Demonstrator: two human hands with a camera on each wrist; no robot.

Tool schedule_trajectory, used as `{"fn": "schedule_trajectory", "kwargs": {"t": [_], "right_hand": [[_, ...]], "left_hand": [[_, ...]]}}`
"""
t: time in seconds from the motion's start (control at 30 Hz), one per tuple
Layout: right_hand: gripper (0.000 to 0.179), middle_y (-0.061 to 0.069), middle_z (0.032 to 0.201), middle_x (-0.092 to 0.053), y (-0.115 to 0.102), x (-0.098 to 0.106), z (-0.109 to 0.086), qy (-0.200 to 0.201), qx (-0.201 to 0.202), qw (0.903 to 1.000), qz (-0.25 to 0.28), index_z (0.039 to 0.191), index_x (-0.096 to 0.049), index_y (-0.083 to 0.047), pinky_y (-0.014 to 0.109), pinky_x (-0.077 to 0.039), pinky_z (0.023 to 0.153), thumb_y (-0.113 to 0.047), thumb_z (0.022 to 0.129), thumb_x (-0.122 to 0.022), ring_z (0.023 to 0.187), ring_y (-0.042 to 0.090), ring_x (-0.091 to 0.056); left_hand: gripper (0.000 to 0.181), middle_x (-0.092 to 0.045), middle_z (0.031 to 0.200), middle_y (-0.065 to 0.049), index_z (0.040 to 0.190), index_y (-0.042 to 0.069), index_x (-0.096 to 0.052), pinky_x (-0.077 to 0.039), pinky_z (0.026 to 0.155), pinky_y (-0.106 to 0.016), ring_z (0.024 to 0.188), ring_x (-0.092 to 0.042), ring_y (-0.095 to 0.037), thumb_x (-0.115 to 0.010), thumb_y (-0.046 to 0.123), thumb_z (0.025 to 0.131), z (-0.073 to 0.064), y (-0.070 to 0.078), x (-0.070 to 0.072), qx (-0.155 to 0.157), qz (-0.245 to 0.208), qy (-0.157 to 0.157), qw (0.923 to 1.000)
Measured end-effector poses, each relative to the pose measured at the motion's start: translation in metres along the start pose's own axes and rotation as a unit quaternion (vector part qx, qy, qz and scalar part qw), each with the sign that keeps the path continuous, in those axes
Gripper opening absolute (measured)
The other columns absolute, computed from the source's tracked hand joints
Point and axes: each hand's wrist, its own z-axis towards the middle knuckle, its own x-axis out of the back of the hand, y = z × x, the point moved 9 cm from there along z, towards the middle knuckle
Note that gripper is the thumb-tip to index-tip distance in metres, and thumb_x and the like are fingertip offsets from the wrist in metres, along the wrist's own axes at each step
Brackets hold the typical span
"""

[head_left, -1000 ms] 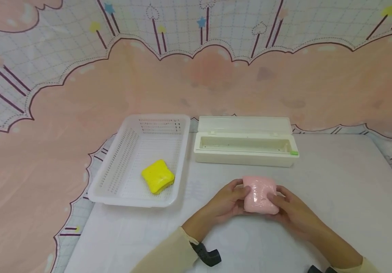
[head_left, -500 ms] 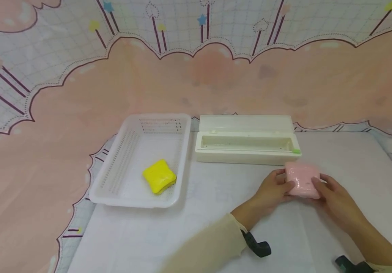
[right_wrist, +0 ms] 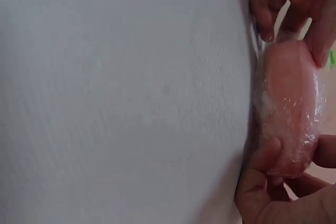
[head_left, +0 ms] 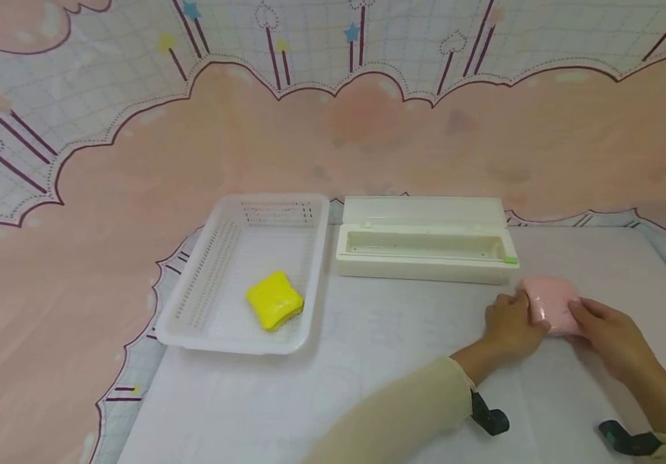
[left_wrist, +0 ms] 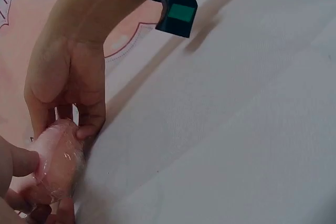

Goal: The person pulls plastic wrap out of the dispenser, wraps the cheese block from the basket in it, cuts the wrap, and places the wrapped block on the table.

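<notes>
Fingers of the left hand [head_left: 509, 327] and the right hand [head_left: 619, 336] are curled at opposite ends of a pink block [head_left: 550, 299], gripping it between them. Leftmost stands a white basket [head_left: 184, 335] with perforated walls, out at 9 o'clock from the block; inside, toward the basket's 4 o'clock corner, lies a yellow block [head_left: 274, 299], cushion-shaped and turned askew. Next along, at 10 o'clock from the pink block, is a long cream box [head_left: 425, 267], its lid [head_left: 422, 210] raised along the 12 o'clock side and a green mark [head_left: 510, 260] near its 4 o'clock corner. A cream sleeve [head_left: 391, 419] reaches in at 8 o'clock from the left hand, with a dark wrist device [head_left: 489, 415] at its cuff. That hand has hold of the pink block's 8 o'clock side, close to the box's green-marked end. The pink block is cushion-shaped and wrapped in shiny clear film; whether it touches the white tabletop [head_left: 263, 399] I cannot tell. Farthest right, at about 4 o'clock from it, the right hand keeps its thumb on the upper face, and a second dark device [head_left: 628, 441] sits at 6 o'clock from that hand.
</notes>
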Motion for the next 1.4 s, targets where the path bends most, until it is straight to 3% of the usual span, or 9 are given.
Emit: {"fn": "schedule_trajectory", "kwargs": {"t": [0.07,0.13,0.33,0.57,1.0,1.07,1.17,1.3,1.4], "right_hand": [[0.083,0.045,0.156,-0.015,0.002,0.002,0.001,-0.002,0.015,0.9998,0.008,0.156,-0.010,0.013,0.016,-0.057,0.076,-0.050,0.108,-0.033,0.093,-0.014,-0.057],[0.081,0.046,0.155,-0.018,0.003,0.004,0.001,0.000,0.026,0.9995,0.017,0.156,-0.011,0.014,0.009,-0.052,0.067,-0.048,0.109,-0.035,0.081,-0.026,-0.042],[0.079,0.041,0.139,-0.036,0.005,0.007,0.002,0.022,0.039,0.9990,-0.002,0.155,-0.015,0.013,0.015,-0.055,0.067,-0.046,0.109,-0.038,0.079,-0.010,-0.050],[0.078,0.041,0.135,-0.037,0.005,0.006,0.002,0.011,0.046,0.9987,-0.019,0.154,-0.016,0.014,0.017,-0.055,0.068,-0.045,0.109,-0.037,0.080,-0.005,-0.051],[0.080,0.045,0.138,-0.035,0.005,0.004,0.001,0.018,0.049,0.9984,-0.022,0.155,-0.017,0.013,0.016,-0.057,0.068,-0.048,0.108,-0.038,0.079,-0.005,-0.055],[0.080,0.044,0.139,-0.036,0.004,0.006,0.002,0.023,0.050,0.9981,-0.027,0.156,-0.017,0.012,0.017,-0.057,0.068,-0.049,0.108,-0.038,0.079,-0.002,-0.057],[0.082,0.044,0.142,-0.035,0.003,0.009,0.002,0.035,0.041,0.9973,-0.049,0.157,-0.018,0.009,0.019,-0.057,0.065,-0.054,0.107,-0.036,0.087,0.014,-0.061],[0.082,0.045,0.143,-0.033,-0.003,0.016,-0.004,0.067,0.042,0.9912,-0.106,0.156,-0.020,0.009,0.042,-0.061,0.073,-0.054,0.107,-0.035,0.106,0.050,-0.054],[0.075,0.044,0.138,-0.039,-0.020,0.019,-0.013,0.117,0.090,0.9767,-0.156,0.153,-0.028,0.011,0.062,-0.056,0.075,-0.048,0.108,-0.040,0.112,0.060,-0.048]], "left_hand": [[0.067,-0.055,0.138,0.009,0.156,0.022,-0.042,-0.044,0.098,-0.023,0.125,-0.051,-0.010,-0.063,0.047,0.097,-0.001,0.003,0.000,-0.011,0.019,0.007,0.9997],[0.066,-0.057,0.137,0.010,0.154,0.021,-0.044,-0.044,0.098,-0.023,0.125,-0.052,-0.010,-0.063,0.047,0.097,-0.002,0.004,0.000,-0.018,0.021,0.013,0.9995],[0.042,-0.065,0.111,0.015,0.132,0.024,-0.059,-0.043,0.086,-0.020,0.105,-0.055,-0.001,-0.067,0.045,0.096,-0.004,0.003,0.005,-0.036,-0.015,0.039,0.9985],[0.033,-0.058,0.091,0.015,0.121,0.027,-0.062,-0.036,0.073,-0.016,0.084,-0.047,0.001,-0.066,0.048,0.096,-0.006,0.004,0.010,-0.064,0.015,0.051,0.9965],[0.031,-0.055,0.092,0.013,0.121,0.028,-0.065,-0.036,0.069,-0.017,0.082,-0.045,-0.002,-0.067,0.047,0.096,-0.002,0.000,0.007,-0.064,-0.006,0.030,0.9975],[0.029,-0.056,0.094,0.012,0.121,0.028,-0.067,-0.037,0.070,-0.016,0.082,-0.046,0.000,-0.067,0.045,0.097,0.000,-0.001,0.009,-0.068,-0.025,0.027,0.9970],[0.036,-0.059,0.101,0.010,0.130,0.028,-0.066,-0.040,0.070,-0.015,0.082,-0.050,0.001,-0.067,0.041,0.097,0.001,-0.005,0.013,-0.070,-0.063,0.015,0.9954],[0.052,-0.062,0.118,0.007,0.146,0.025,-0.057,-0.047,0.076,-0.015,0.090,-0.056,0.001,-0.065,0.041,0.097,-0.004,-0.016,0.021,-0.063,-0.099,-0.004,0.9930],[0.054,-0.062,0.125,0.007,0.147,0.022,-0.055,-0.049,0.084,-0.018,0.102,-0.058,-0.001,-0.063,0.043,0.099,-0.009,-0.026,0.030,-0.078,-0.090,-0.008,0.9928]]}}
